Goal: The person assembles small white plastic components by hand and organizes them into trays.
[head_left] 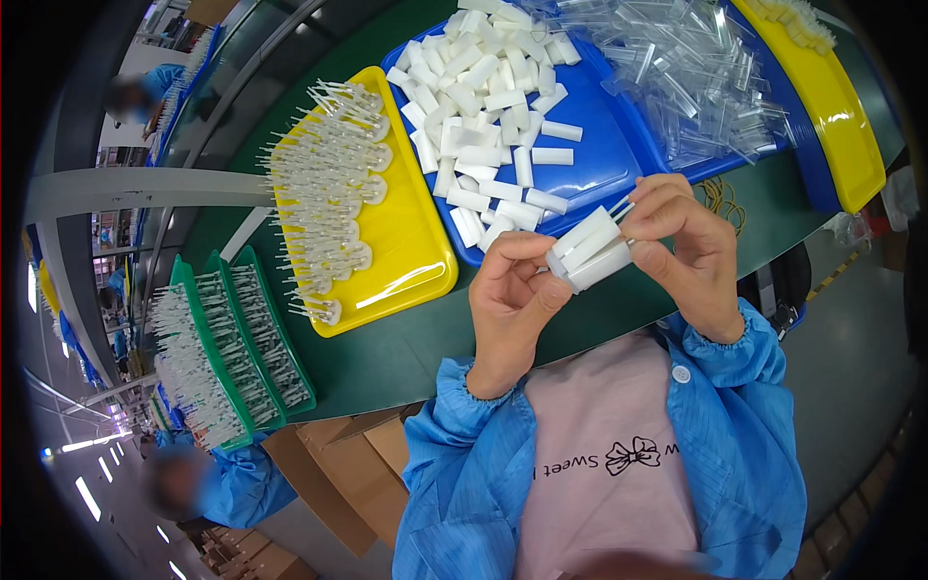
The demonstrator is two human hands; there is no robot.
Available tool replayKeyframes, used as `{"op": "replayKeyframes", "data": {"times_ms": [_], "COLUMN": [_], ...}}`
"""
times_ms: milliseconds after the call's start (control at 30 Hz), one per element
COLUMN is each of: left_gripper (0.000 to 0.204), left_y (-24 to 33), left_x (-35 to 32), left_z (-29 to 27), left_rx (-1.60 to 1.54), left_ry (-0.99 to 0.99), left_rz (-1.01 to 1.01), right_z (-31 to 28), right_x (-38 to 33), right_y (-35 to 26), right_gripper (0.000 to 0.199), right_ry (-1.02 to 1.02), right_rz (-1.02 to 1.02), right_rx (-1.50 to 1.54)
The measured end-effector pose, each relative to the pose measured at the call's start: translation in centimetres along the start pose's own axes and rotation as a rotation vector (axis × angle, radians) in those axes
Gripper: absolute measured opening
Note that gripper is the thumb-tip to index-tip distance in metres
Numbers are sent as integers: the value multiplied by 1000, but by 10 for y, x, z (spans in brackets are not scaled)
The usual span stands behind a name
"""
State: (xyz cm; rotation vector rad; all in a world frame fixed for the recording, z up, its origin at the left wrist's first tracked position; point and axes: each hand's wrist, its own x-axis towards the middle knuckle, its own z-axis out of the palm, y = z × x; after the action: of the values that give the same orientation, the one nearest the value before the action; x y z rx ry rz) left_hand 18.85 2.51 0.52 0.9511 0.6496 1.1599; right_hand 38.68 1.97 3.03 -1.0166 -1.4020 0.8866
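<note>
In front of my chest, my left hand [517, 309] is closed round the lower end of a white plastic piece [592, 249], which looks like two short white tubes side by side and sits tilted up to the right. My right hand [688, 253] pinches at its upper right end, where thin pale prongs [622, 209] stick out between finger and thumb. Fingers cover parts of both ends, so how the prongs join the tubes is hidden. Just beyond my hands lies a heap of similar white tubes [483, 97] in a blue tray [604, 159].
Left of the blue tray, a yellow tray [411, 261] carries rows of white pronged parts [329, 174]. Green trays [227, 329] of similar parts stand at the table's left. Clear plastic pieces [677, 77] fill another blue tray; a yellow tray [851, 135] is at far right. A co-worker's blue sleeve [246, 483] shows lower left.
</note>
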Motion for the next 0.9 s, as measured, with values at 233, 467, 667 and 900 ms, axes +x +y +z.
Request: {"op": "replayKeyframes", "data": {"times_ms": [233, 467, 667, 900], "left_gripper": [37, 37, 37, 42], "left_y": [6, -1, 2, 11], "left_x": [-1, -1, 2, -2], "left_z": [-2, -3, 1, -1], "left_rx": [-38, 1, 59, -10], "left_ry": [16, 25, 21, 11], "left_rz": [-127, -53, 26, -61], "right_z": [-1, 0, 0, 3], "right_x": [3, 2, 5, 8], "right_y": [0, 0, 0, -5], "right_gripper": [8, 10, 9, 10], "right_ry": [-13, -8, -14, -63], "right_rz": [-52, -32, -49, -114], "right_rx": [-101, -99, -104, -154]}}
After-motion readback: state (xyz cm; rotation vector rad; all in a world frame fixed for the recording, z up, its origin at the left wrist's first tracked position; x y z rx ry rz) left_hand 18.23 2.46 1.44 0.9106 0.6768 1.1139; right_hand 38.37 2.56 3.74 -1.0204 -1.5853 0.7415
